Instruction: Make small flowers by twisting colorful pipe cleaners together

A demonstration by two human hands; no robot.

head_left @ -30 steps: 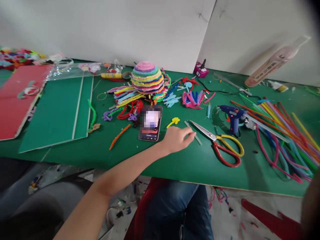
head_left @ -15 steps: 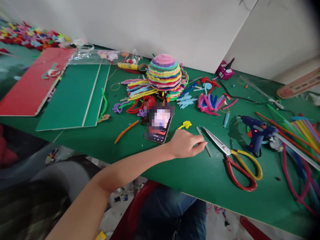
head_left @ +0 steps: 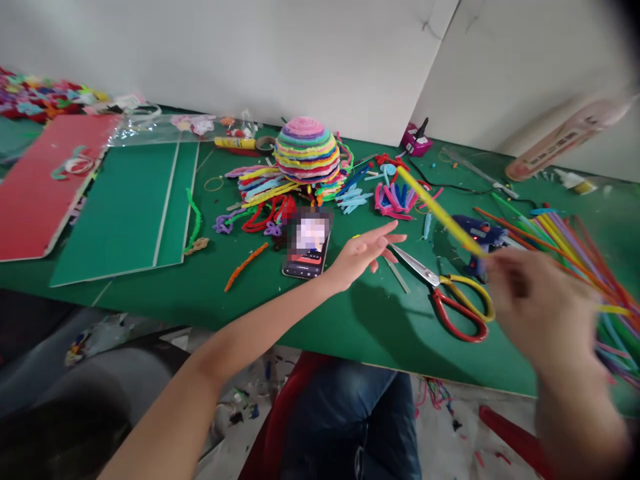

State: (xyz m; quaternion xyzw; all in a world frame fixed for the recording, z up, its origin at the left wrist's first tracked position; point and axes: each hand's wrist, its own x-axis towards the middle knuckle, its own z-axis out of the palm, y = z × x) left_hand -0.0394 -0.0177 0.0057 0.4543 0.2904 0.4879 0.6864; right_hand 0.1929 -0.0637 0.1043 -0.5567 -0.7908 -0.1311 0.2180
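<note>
The right hand (head_left: pixel 540 310), nearest and blurred, pinches one yellow pipe cleaner (head_left: pixel 440 212) in closed fingertips, the stem slanting away above the right side of the scissors (head_left: pixel 429 274). The left hand (head_left: pixel 360 257), fingers loosely spread and holding nothing, hangs beside the scissors' tip; whether it touches them cannot be told. That single pair has one red handle and one yellow. One translucent stick (head_left: pixel 400 277) lies just left of the scissors; farther left are one phone (head_left: pixel 303 267), its screen partly pixelated, one orange pipe cleaner (head_left: pixel 246 267), and two boards, a red board (head_left: pixel 37 200) and a green board (head_left: pixel 115 213). Just beyond the scissors sits one blue glue gun (head_left: pixel 483 231), its small label unreadable. Well beyond them, to the left, stands one striped dome (head_left: pixel 307 152); to the right, one pink bottle (head_left: pixel 565 141) carries lettering too blurred to read.
</note>
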